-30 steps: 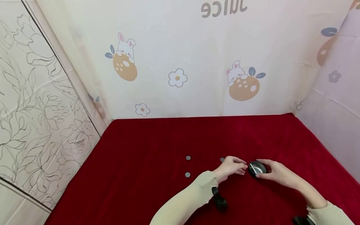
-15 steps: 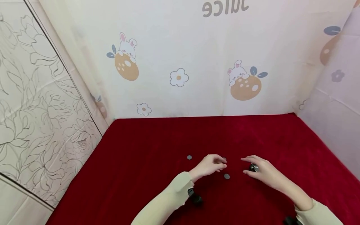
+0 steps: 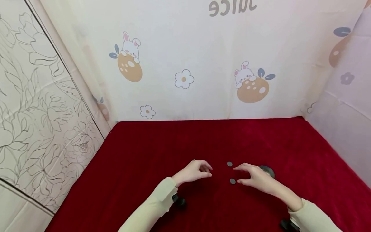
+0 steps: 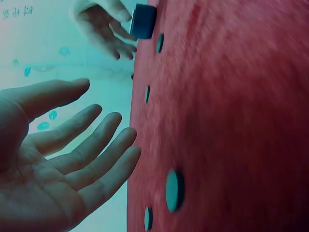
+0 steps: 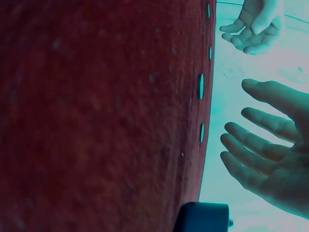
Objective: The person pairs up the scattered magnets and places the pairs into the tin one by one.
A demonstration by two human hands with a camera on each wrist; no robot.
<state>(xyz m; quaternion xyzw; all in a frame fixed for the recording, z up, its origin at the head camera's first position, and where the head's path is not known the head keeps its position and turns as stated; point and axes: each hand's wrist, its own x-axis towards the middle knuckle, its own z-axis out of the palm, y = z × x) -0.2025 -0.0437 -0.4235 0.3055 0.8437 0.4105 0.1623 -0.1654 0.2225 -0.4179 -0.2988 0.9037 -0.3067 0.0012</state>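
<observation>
Several small flat grey discs lie on the red cloth: a far right disc [image 3: 229, 164], a near right disc [image 3: 233, 181], and two nearer the left hand, seen as a large disc [image 4: 175, 190] and a smaller disc [image 4: 148, 218] in the left wrist view. My left hand [image 3: 191, 171] hovers above the left pair and largely hides it in the head view; its fingers are loosely bent around nothing. My right hand [image 3: 258, 178] is just right of the right pair, fingers spread and holding nothing. Partly hidden behind it stands a small dark round container [image 3: 268, 170].
Red cloth [image 3: 150, 145] covers the table. A pale printed curtain [image 3: 203, 48] hangs behind its far edge, with further pale panels at left and right. Each wrist wears a dark strap; the left strap [image 3: 179, 202] shows below the sleeve.
My right hand has let go of the dark container and moved left, toward the right pair of discs. My left hand has drawn left, away from the container, over the left pair.
</observation>
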